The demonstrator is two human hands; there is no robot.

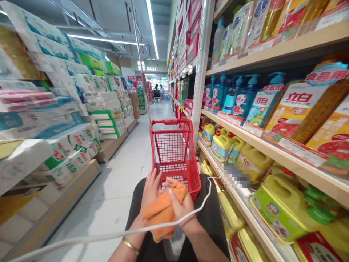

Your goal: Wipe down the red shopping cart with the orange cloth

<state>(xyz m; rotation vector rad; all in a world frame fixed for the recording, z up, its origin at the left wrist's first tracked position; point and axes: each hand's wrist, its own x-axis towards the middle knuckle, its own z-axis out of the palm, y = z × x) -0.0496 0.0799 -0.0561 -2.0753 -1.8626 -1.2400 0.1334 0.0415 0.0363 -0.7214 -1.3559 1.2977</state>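
Note:
An orange cloth, bunched and folded, lies between my two hands above my lap. My right hand is closed round its upper right part, the thumb on top. My left hand has its fingers stretched out along the cloth's left side; its palm is partly hidden by the cloth. A gold bangle is on the left wrist. Just beyond the hands stands a red shopping basket with its handle raised. A white cable crosses over the right forearm, below the cloth.
On the right, shelves hold blue pump bottles and yellow jugs; the cable reaches a blurred patch on the lower shelf. Stacked tissue packs line the left. A tiled aisle runs ahead towards people far off.

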